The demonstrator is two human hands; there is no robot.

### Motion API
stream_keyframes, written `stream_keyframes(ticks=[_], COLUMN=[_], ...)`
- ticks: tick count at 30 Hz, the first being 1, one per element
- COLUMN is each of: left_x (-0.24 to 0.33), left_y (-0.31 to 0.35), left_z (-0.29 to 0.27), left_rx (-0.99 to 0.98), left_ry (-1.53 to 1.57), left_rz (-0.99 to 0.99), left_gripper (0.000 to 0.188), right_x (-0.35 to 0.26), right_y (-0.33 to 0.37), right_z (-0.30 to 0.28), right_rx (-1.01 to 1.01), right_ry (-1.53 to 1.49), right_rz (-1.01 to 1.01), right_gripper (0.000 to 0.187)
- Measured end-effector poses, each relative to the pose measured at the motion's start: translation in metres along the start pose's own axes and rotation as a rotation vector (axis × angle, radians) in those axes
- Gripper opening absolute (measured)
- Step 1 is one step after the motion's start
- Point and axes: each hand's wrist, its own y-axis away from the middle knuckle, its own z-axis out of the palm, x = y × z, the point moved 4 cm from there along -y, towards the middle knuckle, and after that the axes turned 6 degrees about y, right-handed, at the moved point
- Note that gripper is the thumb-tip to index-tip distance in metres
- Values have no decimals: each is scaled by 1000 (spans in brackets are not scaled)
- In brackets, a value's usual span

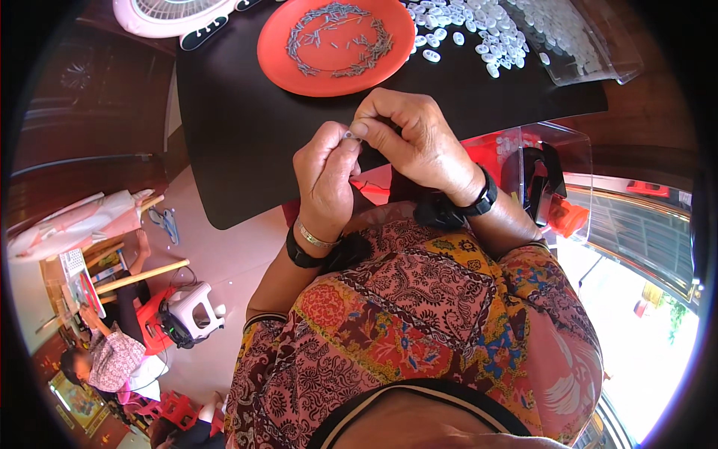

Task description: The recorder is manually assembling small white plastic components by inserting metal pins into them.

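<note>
Just above the black tabletop (232, 150), near its front edge, a small pale piece (348, 135) with a dark spot is pinched between the left hand's (325, 168) thumb and forefinger; its finer shape is hidden by the fingers. Beside it, the right hand's (419, 138) thumb and forefinger are pressed together; whether anything is gripped there cannot be told. Room leftward is offered by black surface running to a rounded corner. Forward, reach is bounded by an orange-red plate (271, 52) ringed with grey pins (381, 45), and right of it by translucent ovals (497, 37).
</note>
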Motion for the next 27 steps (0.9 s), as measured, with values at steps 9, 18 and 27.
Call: stream_keyframes(ticks=[9, 18, 27], left_x=[-5, -6, -1], left_y=[-4, -6, -4], left_z=[-5, -5, -2], left_rx=[10, -15, -56], left_ry=[98, 105, 12], left_rz=[7, -7, -48], left_gripper=[16, 17, 17], right_x=[16, 17, 12], right_y=[3, 1, 0], right_z=[3, -1, -5], right_rx=[-146, -204, -194], right_ry=[-382, -483, -158], right_rz=[186, 234, 142], right_gripper=[15, 15, 8])
